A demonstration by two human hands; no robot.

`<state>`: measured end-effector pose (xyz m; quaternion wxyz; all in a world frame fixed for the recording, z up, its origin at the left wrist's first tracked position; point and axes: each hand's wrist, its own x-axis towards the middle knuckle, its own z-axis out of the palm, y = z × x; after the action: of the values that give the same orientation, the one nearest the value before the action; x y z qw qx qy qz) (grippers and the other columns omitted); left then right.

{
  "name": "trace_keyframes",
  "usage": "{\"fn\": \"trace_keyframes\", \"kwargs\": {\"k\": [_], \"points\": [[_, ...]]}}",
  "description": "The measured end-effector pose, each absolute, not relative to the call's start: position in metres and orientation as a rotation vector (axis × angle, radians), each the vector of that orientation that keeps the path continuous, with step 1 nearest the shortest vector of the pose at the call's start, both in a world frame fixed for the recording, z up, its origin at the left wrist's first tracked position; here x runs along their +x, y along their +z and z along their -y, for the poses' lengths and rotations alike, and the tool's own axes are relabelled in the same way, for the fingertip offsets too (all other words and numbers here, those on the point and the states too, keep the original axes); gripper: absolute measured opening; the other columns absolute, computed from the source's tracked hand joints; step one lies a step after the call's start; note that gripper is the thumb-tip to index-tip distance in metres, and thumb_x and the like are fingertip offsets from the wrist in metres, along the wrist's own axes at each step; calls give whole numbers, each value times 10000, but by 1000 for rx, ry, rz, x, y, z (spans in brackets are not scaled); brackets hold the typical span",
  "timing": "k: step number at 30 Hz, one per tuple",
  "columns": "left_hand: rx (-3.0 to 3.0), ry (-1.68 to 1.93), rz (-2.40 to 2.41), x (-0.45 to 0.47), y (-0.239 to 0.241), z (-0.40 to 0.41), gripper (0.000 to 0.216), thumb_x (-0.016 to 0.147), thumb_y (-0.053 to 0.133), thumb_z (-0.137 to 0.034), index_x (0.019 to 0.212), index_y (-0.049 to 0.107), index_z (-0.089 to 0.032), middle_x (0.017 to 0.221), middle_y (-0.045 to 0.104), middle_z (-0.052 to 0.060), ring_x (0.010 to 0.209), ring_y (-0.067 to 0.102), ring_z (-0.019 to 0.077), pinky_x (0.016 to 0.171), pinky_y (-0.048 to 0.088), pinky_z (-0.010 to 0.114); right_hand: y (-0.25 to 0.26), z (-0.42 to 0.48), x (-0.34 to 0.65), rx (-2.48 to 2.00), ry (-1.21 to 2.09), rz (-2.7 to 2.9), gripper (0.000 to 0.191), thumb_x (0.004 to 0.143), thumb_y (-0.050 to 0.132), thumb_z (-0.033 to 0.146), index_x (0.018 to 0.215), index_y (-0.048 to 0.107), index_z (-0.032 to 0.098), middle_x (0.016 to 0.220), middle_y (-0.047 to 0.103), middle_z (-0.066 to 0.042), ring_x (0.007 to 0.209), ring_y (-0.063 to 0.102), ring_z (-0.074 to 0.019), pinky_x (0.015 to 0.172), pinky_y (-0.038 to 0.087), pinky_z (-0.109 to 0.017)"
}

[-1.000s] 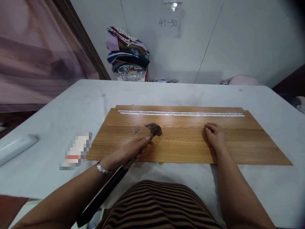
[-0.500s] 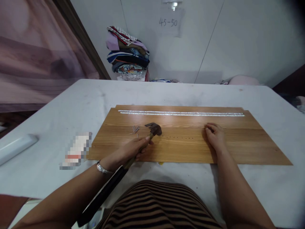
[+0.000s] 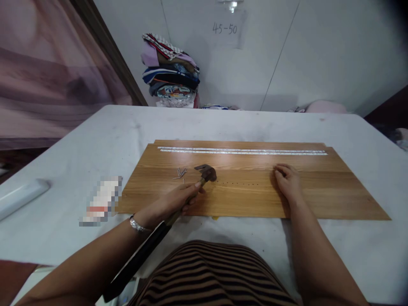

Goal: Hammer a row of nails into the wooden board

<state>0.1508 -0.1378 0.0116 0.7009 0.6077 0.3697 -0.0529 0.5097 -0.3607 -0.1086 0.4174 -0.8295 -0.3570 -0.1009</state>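
A claw hammer (image 3: pixel 208 172) with a long black grip lies slantwise in my left hand (image 3: pixel 178 199), which is wrapped round its shaft close below the head. The hammer head is over the wooden board (image 3: pixel 331 191), at the left end of a row of small dark nail heads or holes (image 3: pixel 236 183). Several loose nails (image 3: pixel 180 173) lie on the board left of the head. My right hand (image 3: pixel 288 180) rests on the board, right of the row, its fingers loosely curled together; I see nothing in them.
Two white measuring strips (image 3: pixel 242 151) run along the board's far side. Left of it, a blurred-out flat object (image 3: pixel 102 202) and a white roll (image 3: pixel 24 197) lie on the white-covered table (image 3: pixel 79 148). Folded clothes (image 3: pixel 172 76) are stacked by the wall.
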Motion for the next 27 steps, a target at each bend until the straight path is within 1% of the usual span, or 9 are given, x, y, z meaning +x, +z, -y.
{"fn": "trace_keyframes", "kwargs": {"k": [7, 16, 23, 27], "points": [[1347, -131, -859, 151, 11, 138, 495, 938, 530, -658, 1031, 643, -186, 643, 408, -51, 458, 300, 73, 418, 226, 242, -107, 360, 508, -2079, -257, 894, 269, 812, 558, 350, 849, 786, 213, 1002, 753, -128, 967, 669, -290, 975, 521, -494], [1374, -137, -843, 149, 6, 136, 623, 843, 574, -778, 1048, 645, -194, 657, 412, -47, 477, 324, 84, 426, 249, 240, -105, 360, 509, -2080, -241, 904, 267, 811, 560, 344, 854, 785, 206, 1000, 749, -133, 959, 668, -293, 963, 527, -503], [1373, -145, -823, 150, 11, 137, 556, 887, 551, -733, 1026, 638, -201, 644, 407, -51, 463, 310, 82, 432, 236, 242, -103, 360, 507, -2088, -256, 904, 264, 812, 560, 343, 860, 784, 212, 1001, 748, -128, 966, 667, -293, 968, 524, -507], [1361, -153, -836, 150, 9, 136, 554, 889, 560, -724, 1038, 639, -196, 646, 422, -49, 469, 313, 83, 434, 227, 244, -102, 359, 506, -2097, -256, 907, 267, 813, 553, 352, 849, 779, 215, 994, 751, -127, 966, 670, -294, 961, 530, -505]]}}
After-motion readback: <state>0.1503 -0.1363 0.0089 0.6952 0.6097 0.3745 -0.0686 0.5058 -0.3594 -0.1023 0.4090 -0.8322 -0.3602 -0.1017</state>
